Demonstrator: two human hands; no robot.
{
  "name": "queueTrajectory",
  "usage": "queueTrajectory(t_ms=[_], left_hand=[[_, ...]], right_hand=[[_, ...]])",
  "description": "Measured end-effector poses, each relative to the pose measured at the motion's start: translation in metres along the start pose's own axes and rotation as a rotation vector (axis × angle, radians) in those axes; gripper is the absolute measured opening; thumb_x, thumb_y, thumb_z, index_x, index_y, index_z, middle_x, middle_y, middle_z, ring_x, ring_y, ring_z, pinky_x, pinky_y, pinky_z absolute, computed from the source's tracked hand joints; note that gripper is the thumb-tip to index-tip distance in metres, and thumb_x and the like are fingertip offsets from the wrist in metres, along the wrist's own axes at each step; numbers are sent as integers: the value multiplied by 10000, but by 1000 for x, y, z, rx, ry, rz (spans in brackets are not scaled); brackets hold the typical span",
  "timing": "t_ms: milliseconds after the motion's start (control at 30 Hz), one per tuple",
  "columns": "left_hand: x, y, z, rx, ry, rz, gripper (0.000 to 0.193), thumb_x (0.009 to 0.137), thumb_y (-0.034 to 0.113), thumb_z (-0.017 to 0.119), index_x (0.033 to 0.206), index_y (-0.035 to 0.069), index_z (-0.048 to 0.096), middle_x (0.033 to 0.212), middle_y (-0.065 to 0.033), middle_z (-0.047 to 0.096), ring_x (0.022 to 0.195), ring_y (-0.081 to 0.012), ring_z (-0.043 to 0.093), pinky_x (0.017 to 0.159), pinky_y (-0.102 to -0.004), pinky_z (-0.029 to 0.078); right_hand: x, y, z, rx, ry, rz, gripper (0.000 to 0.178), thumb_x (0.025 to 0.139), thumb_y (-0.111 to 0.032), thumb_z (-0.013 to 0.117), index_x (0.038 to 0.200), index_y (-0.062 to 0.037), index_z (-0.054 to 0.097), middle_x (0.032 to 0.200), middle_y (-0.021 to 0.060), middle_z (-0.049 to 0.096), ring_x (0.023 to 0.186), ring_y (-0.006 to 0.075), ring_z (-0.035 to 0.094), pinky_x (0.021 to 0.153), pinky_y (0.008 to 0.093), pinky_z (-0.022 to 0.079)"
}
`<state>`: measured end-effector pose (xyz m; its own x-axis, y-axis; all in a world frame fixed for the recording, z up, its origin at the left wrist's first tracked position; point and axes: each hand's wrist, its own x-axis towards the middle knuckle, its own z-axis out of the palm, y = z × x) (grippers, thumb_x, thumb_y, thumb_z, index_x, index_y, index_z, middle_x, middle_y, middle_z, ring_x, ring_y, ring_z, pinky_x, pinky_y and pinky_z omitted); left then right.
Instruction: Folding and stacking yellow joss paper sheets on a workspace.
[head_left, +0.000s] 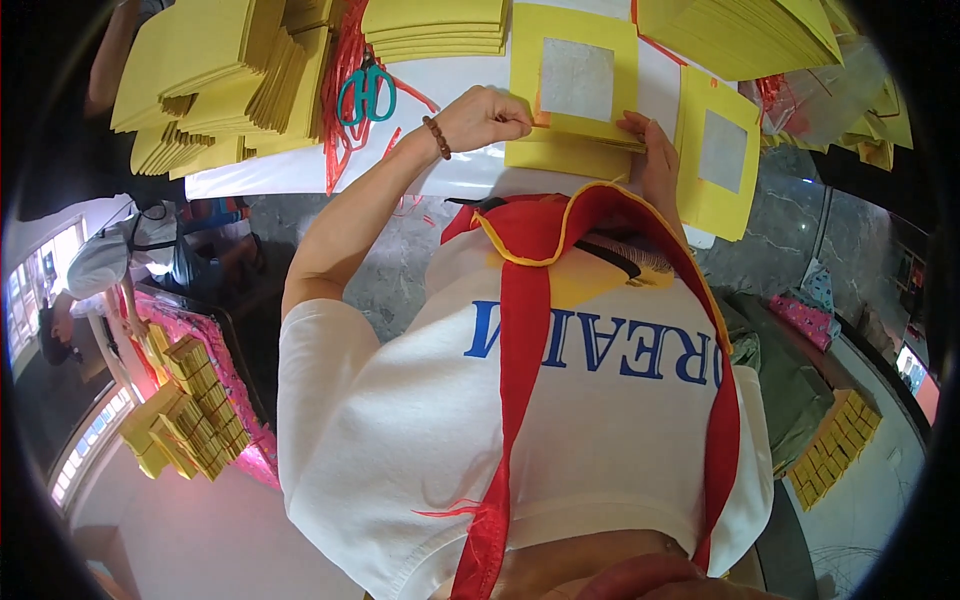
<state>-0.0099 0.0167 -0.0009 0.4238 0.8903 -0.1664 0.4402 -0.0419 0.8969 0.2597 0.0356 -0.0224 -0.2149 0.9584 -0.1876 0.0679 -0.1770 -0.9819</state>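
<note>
Left hand (485, 120): fingers curled, pinching the lower left edge of the yellow windowed piece (577, 80), positioned between and beyond both hands. Right hand (655, 150): fingers extended at its lower right edge; grip not determinable.

A narrow free patch of white desk (446, 76) lies right of the scissors (366, 90) and red ribbon (346, 52), with yellow stacks (205, 62) blocking farther left.

left hand (484, 118) curled at yellow paper (580, 132), right hand (656, 152) opposite, teal scissors (367, 88)
</note>
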Motion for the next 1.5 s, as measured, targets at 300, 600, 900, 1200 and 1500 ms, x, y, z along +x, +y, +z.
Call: queueTrajectory(t_ms=[300,600,900,1200,1500], left_hand=[[8,2,-7,31,-147,-72,148,795,128,559,823,-2,623,672,-15,592,656,-56,520,626,-222,429],[11,-8,-4,-121,-100,-91,168,722,174,584,758,13,617,614,-53,564,591,-131,509,572,-266,409],[15,-7,-4,-55,-126,-59,155,715,166,572,736,17,611,586,-46,541,574,-120,495,552,-268,404],[16,-8,-7,-135,-148,-92,166,750,159,557,775,2,608,620,-42,548,593,-100,511,581,-264,443],[-9,-8,9,623,234,308,439,723,186,647,1147,129,549,1167,-50,521,1077,-267,440,889,-382,353]], right_hand=[[1,0,1,6,7,10,422,952,-315,321,1096,-2,565,1014,116,593,990,172,497,909,291,355],[3,9,-5,8,-26,-29,503,961,-366,248,1095,0,566,1014,121,586,967,182,503,908,302,357],[2,12,-6,63,-37,-3,519,950,-413,256,1112,-24,559,1033,104,566,962,177,486,902,313,362],[-2,15,-8,-69,-91,-171,292,895,-220,475,1081,-12,559,1046,106,575,990,170,520,882,281,382],[3,42,-18,-56,-65,-60,205,797,-66,614,992,-19,577,1000,73,581,874,128,555,766,236,438]])
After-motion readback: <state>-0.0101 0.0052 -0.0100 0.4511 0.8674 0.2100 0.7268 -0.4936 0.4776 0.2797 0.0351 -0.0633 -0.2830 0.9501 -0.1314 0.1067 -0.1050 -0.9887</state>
